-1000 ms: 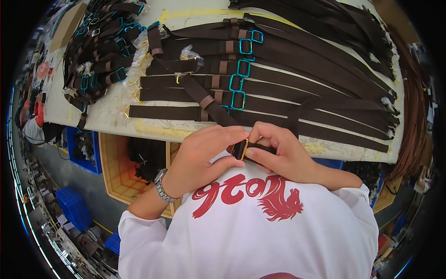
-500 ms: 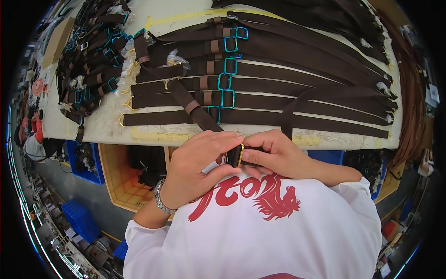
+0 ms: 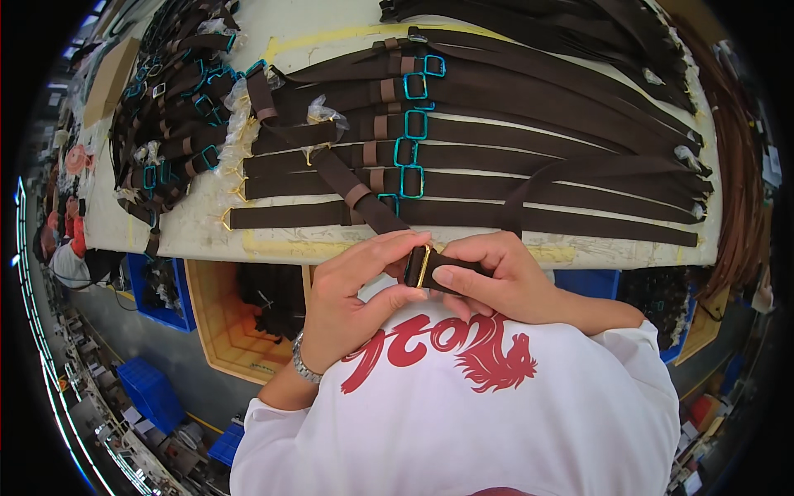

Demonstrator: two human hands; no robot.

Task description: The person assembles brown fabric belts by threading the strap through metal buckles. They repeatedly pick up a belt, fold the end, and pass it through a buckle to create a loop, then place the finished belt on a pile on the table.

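Pale surface (image 3: pixel 529 248) carries rows of brown belts. Just below its near edge, left hand (image 3: pixel 351 302) and right hand (image 3: pixel 496 281) both pinch one strap (image 3: pixel 438 264) at its gold buckle (image 3: pixel 423 266), which stands between them.

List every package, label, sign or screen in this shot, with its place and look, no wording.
Clear plastic wrappers: crumpled around strap ends on the table's left half.
Flat cardboard piece: tan, far left of the table.
Shirt print: red lettering and a red bird figure on white, just below the hands.
No screens or signs show.
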